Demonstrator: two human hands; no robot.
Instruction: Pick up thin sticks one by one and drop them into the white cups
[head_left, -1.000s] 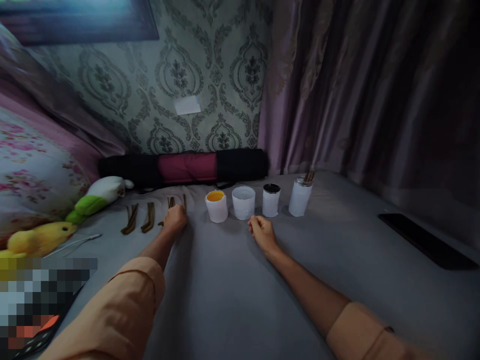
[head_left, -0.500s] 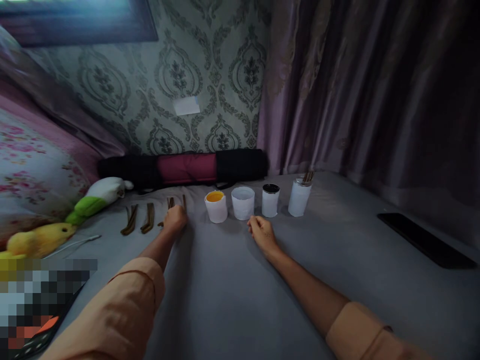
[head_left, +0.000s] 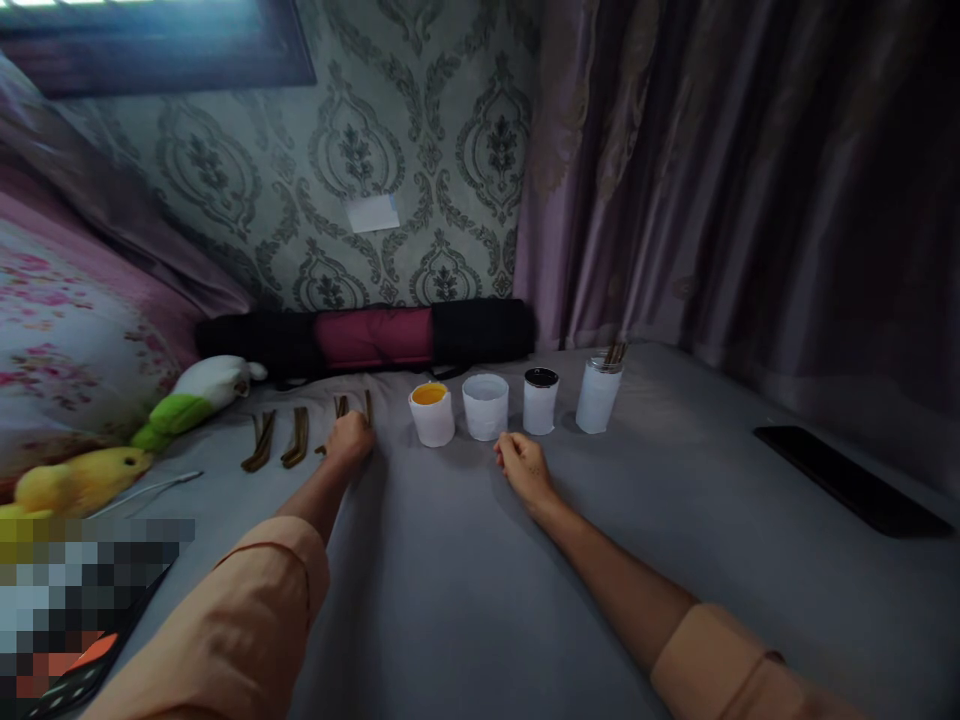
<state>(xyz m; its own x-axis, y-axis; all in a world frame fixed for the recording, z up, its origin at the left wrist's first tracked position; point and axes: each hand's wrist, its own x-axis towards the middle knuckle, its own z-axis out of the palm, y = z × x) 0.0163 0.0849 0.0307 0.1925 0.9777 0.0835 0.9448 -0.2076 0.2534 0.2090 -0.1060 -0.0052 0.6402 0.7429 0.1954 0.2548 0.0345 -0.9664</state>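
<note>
My left hand [head_left: 351,437] is closed low over the grey sheet, among the brown bent sticks. The upper end of a thin brown stick [head_left: 368,402] rises from behind its fingers, which hide the lower part. Just left of it, another bundle of sticks [head_left: 342,406] is partly covered by the hand. Two more L-shaped bundles [head_left: 259,442] [head_left: 298,437] lie further left. My right hand [head_left: 523,465] rests on the sheet with curled fingers and nothing visible in them. It is in front of a white-wrapped cup [head_left: 485,412] and a narrower dark-mouthed one [head_left: 540,407].
A white container with an orange inside [head_left: 433,425] stands left of the cups. At the right stands a tall wrapped jar [head_left: 598,402] with brown sticks in it. A black slab [head_left: 851,480] lies far right, plush toys [head_left: 82,480] at left, and a black-and-maroon roll [head_left: 375,337] along the wall.
</note>
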